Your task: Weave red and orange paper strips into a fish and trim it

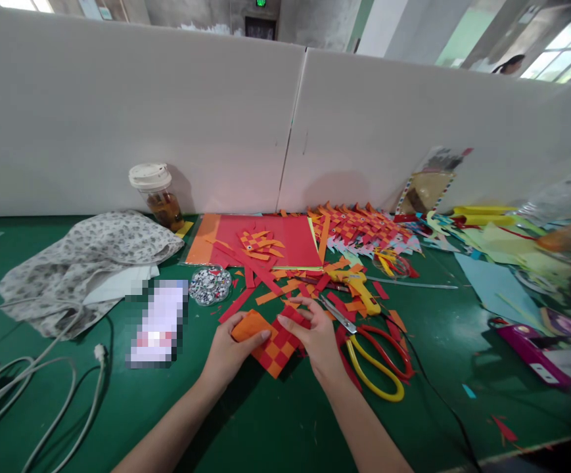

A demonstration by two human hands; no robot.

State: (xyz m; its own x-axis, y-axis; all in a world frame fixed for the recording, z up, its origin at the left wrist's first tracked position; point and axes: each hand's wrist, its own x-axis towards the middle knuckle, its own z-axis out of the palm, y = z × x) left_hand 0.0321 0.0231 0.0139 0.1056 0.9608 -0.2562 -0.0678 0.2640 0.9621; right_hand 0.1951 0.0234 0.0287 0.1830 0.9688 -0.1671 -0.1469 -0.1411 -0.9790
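Note:
Between my hands is a woven paper piece (276,355), checked in red and orange, with one corner pointing towards me. My left hand (230,345) pinches its orange side, thumb on top. On the red side, my right hand (316,335) grips it with thumb and fingers; some of those fingertips are hidden. Just right of my right hand lie scissors (381,361) with one red and one yellow handle loop. Beyond them rests a yellow glue gun (359,289) among red and orange paper strips (265,279).
A finished-looking woven paper fish (260,244) lies on red and orange sheets (295,243), beside a pile of similar fish (364,226). Leftwards are a cup (157,197), patterned cloth (88,263), blurred-out phone (159,322), googly eyes (210,285) and white cables (68,374). A partition (167,118) stands behind.

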